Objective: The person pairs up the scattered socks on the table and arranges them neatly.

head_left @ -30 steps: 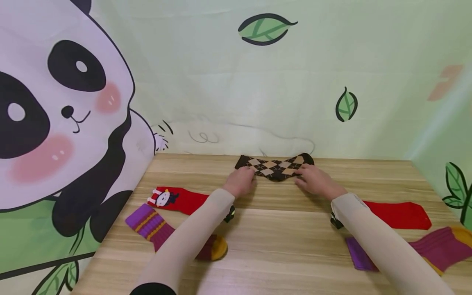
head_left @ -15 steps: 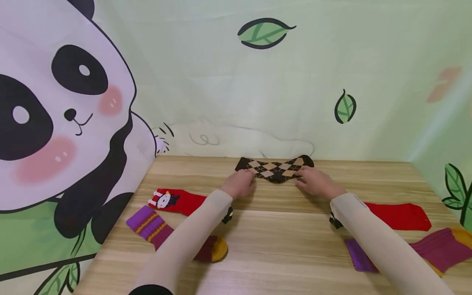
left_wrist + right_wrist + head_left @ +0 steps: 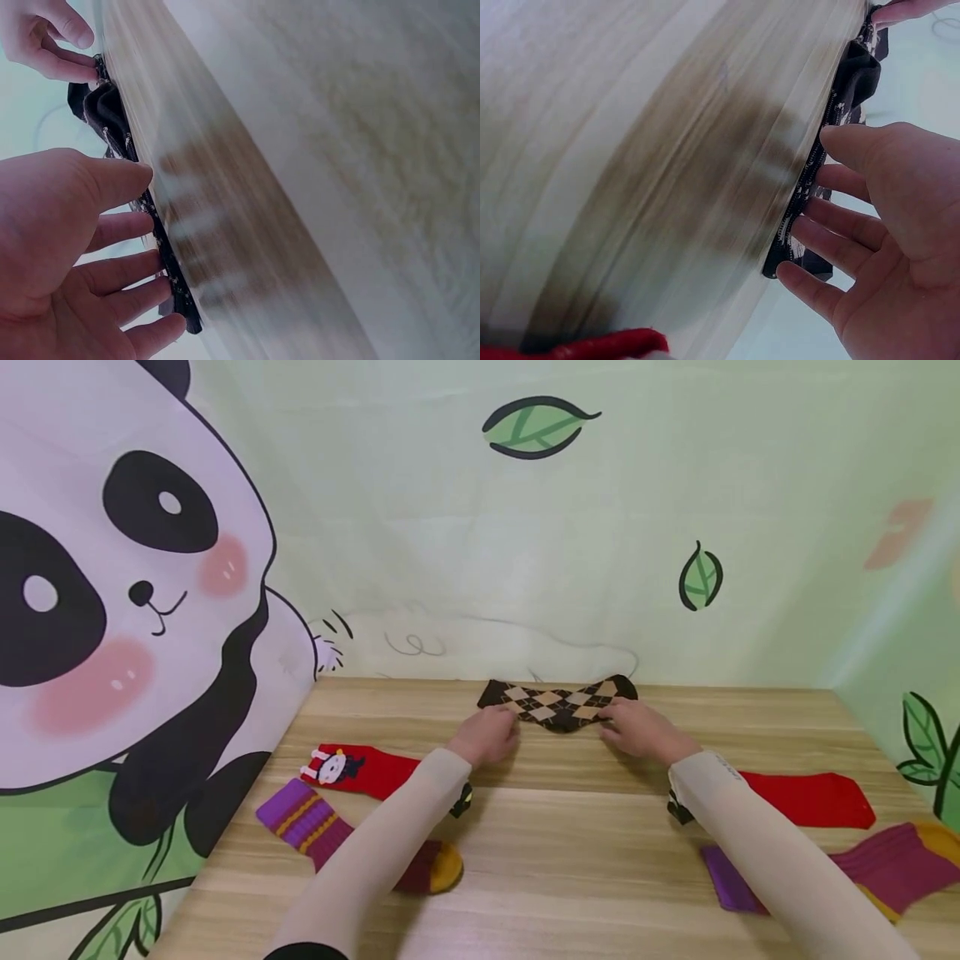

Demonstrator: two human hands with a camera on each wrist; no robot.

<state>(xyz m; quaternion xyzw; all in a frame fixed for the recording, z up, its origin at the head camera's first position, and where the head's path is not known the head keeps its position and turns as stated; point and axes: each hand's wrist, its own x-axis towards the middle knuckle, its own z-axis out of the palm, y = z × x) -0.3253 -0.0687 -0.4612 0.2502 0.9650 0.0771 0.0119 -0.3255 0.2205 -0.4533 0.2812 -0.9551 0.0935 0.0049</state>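
Observation:
A black-and-tan argyle sock (image 3: pixel 561 703) lies across the far part of the table, against the wall's foot. Its near edge dips in the middle. At its left end my left hand (image 3: pixel 486 733) touches it; in the left wrist view the fingers (image 3: pixel 124 270) are spread and fairly straight along the dark edge. My right hand (image 3: pixel 643 731) touches the sock's right end. The right wrist view shows those fingers (image 3: pixel 836 232) extended against the fabric, with the thumb near them. Neither hand is curled around the sock.
Left on the wooden table (image 3: pixel 555 868) lie a red sock (image 3: pixel 378 770) with a cartoon figure and a purple-maroon sock (image 3: pixel 315 827), each partly behind my left sleeve. Another red sock (image 3: pixel 813 799) and a maroon-yellow sock (image 3: pixel 892 864) lie right. A panda-printed backdrop (image 3: pixel 420 527) stands behind.
The view has tilted slightly since a second ago. Both hands stay at the two ends of the argyle sock, which has not visibly moved.

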